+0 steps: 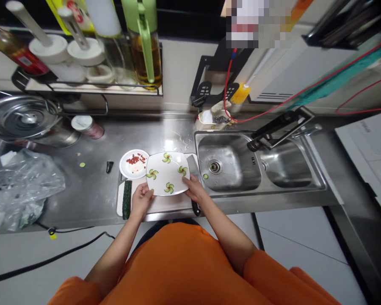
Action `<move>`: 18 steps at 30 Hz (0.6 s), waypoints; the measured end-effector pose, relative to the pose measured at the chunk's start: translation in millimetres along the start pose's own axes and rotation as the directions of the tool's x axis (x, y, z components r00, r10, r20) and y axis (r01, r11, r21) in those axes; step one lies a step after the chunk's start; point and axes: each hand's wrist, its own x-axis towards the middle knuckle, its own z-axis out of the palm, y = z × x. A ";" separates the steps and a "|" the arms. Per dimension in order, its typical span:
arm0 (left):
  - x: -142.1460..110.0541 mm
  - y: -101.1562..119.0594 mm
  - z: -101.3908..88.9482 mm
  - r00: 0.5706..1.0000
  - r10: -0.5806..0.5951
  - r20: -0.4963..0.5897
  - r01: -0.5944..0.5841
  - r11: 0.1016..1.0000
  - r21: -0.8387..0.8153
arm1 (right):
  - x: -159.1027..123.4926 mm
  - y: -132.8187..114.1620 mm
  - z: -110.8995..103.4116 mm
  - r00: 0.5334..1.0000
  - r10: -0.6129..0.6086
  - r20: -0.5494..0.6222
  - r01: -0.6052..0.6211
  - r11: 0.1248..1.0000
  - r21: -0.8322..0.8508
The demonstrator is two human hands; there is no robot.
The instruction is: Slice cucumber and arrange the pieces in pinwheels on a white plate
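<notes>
Both hands grip a white square plate (168, 174) by its near corners, above a pale cutting board (158, 203). On the plate, green cucumber slices with small red centres form several pinwheel shapes near the edges. My left hand (141, 198) is closed on the left corner, my right hand (194, 189) on the right one. A dark green cucumber piece (126, 199) lies on the board's left end. Behind it stands a small white plate (124, 163) of red bits. A knife (195, 208) sticks out by my right hand, its middle hidden there.
A double steel sink (228, 161) with a black faucet (263, 133) is at the right. Cucumber ends (109, 166) and a plastic bag (31, 182) lie on the left counter, near a lidded pot (28, 120) and a small can (88, 127). Above hangs a condiment rack (95, 88).
</notes>
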 end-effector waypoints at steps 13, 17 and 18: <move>-11.9 22.3 -3.6 0.978 -0.012 0.206 0.002 0.999 0.049 | -63.3 -56.2 -70.6 0.999 -0.004 -0.035 -0.001 0.991 -0.137; 2.5 27.0 -18.0 0.992 0.062 0.109 -0.078 0.986 0.147 | -121.0 -89.0 -135.8 0.989 0.099 -0.106 -0.126 0.945 -0.301; 5.5 27.6 -21.0 0.993 0.075 0.092 -0.089 0.981 0.170 | -137.9 -95.4 -152.5 0.982 0.133 -0.132 -0.169 0.932 -0.321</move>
